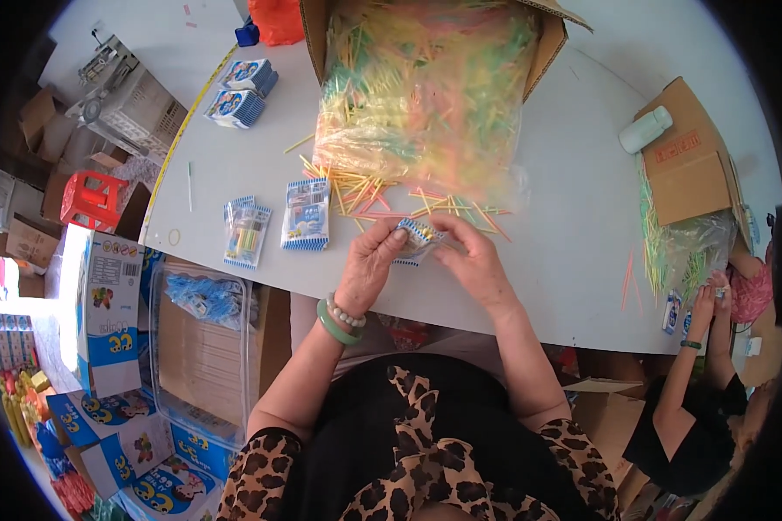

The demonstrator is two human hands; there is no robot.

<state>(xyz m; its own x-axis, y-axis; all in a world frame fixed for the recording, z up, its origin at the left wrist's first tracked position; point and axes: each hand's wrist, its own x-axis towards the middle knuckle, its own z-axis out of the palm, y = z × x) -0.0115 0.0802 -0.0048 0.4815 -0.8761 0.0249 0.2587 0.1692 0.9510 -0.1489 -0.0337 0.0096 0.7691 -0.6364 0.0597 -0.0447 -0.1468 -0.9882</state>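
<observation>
A small blue-and-white plastic packet (417, 236) is between my hands, just above the table's near side. My left hand (369, 265) pinches its left side with thumb and fingers. Curled around the packet's right edge are the fingers of my right hand (480, 265), which partly hide it. Loose yellow, pink and green plastic sticks (361, 193) lie just beyond my hands. They spill from a large clear bag (426, 104) of such sticks, set in an open cardboard box (543, 52). To the left lie a stack of similar packets (306, 215) and a few more packets (247, 236).
Bundled packets (239, 97) stand at the table's far left. A clear plastic bin (202, 347) and printed cartons (113, 300) are left of me. At right, another person's hands (712, 300) work beside a tipped box (691, 165) with a white bottle (646, 130) on it.
</observation>
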